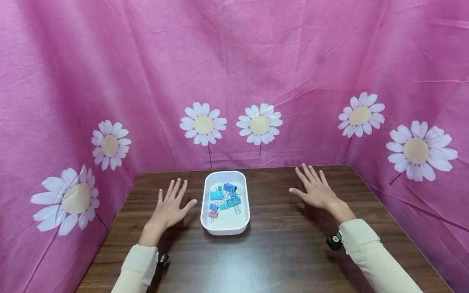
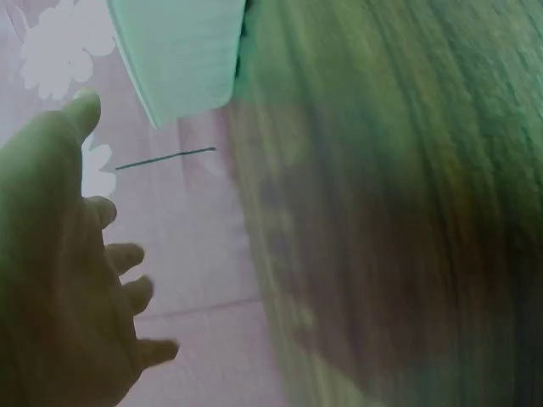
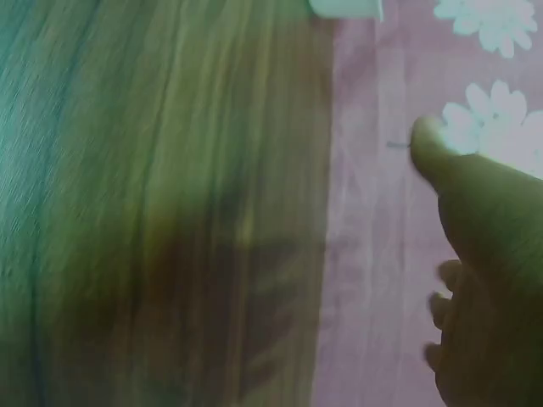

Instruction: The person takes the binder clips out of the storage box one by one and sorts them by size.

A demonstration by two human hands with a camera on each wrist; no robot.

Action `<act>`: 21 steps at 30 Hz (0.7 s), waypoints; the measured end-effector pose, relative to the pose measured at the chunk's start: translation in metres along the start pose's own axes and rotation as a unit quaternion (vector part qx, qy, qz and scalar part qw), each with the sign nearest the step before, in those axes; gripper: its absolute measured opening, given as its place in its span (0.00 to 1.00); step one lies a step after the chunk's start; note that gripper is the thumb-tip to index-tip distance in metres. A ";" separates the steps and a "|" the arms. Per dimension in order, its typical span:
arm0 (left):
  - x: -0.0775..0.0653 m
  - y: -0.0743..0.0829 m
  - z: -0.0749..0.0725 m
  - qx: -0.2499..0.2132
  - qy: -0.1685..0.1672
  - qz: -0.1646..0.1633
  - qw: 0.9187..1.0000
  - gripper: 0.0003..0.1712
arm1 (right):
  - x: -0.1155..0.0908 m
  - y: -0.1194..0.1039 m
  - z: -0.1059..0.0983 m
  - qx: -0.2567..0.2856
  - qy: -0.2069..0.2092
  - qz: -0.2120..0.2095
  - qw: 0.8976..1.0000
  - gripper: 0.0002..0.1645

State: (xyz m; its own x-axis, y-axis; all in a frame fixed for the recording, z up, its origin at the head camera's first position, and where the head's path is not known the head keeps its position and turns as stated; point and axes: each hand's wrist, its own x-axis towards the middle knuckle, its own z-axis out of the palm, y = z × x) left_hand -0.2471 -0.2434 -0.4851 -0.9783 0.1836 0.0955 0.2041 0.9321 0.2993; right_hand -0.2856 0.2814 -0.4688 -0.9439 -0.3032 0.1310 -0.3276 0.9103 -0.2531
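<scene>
Left hand (image 1: 169, 211) and right hand (image 1: 318, 193) observed over the brown table (image 1: 282, 252), palms down, fingers straight and spread wide. Between them, nearer the left, stands a white tray (image 1: 226, 232) containing coloured binder clips (image 1: 233, 202).

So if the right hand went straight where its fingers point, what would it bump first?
The right hand would probably meet the pink curtain behind the table; nothing else shows in between, though how far off the cloth hangs is hard to judge.
</scene>
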 end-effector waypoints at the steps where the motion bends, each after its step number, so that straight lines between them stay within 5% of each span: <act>1: 0.000 0.001 -0.001 0.000 0.003 0.005 1.000 0.52 | 0.001 -0.003 -0.001 0.004 0.006 -0.009 1.000 0.54; 11: -0.020 0.047 0.004 0.031 0.042 0.097 0.994 0.43 | 0.024 -0.065 -0.016 -0.009 0.041 -0.120 0.992 0.37; 21: -0.035 0.076 0.025 0.023 -0.020 0.089 0.996 0.44 | 0.054 -0.139 -0.007 -0.078 0.031 -0.270 0.959 0.18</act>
State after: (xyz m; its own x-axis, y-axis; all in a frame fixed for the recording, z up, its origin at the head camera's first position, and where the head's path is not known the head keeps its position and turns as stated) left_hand -0.1983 -0.1716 -0.4893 -0.9279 0.3578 0.1043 0.3726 0.8969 0.2382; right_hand -0.2908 0.1403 -0.4195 -0.6326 -0.7297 0.2597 -0.7531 0.6578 0.0139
